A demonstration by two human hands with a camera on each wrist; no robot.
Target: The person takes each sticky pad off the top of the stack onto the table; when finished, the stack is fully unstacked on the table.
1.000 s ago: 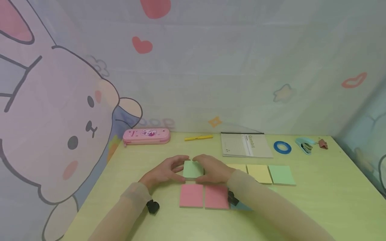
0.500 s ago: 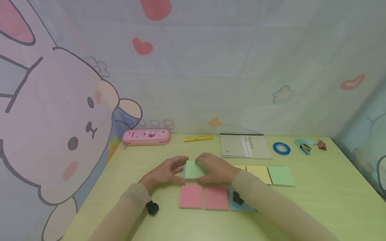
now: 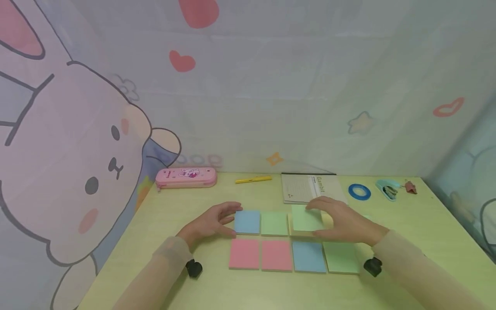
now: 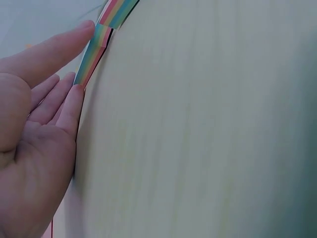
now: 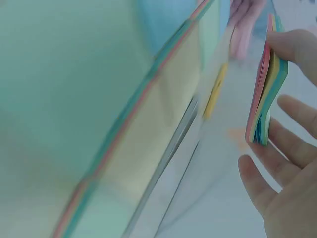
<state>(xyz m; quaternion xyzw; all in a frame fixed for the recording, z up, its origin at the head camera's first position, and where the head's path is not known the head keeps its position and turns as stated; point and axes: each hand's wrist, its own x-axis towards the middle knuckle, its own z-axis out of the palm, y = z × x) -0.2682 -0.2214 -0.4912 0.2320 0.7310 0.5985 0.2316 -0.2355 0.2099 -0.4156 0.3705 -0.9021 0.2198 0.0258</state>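
Square sticky-note pads lie in two rows on the yellow-green table [image 3: 186, 284]. In the front row are two pink pads [image 3: 244, 254], a blue pad [image 3: 308, 257] and a green pad [image 3: 341, 257]. My left hand [image 3: 228, 220] rests beside the back row's blue pad [image 3: 246, 221], straight fingers touching its edge [image 4: 94, 54]. A green pad [image 3: 274, 224] lies to its right. My right hand [image 3: 315, 220] holds a green-topped pad [image 3: 304, 217] between thumb and fingers just above the back row. That pad's [image 5: 267, 84] multicoloured edges show in the right wrist view.
Along the back edge lie a pink pencil case [image 3: 186, 177], a yellow pen [image 3: 253, 179], a notebook [image 3: 300, 188], a blue tape ring [image 3: 359, 191], a mint stapler [image 3: 389, 189] and a small clip [image 3: 410, 187]. A cartoon-print cloth wall [image 3: 77, 150] closes the left, back and right.
My right hand moved right, carrying the green-topped pad. A blue and a green pad now show where both hands met. The left hand stayed put.
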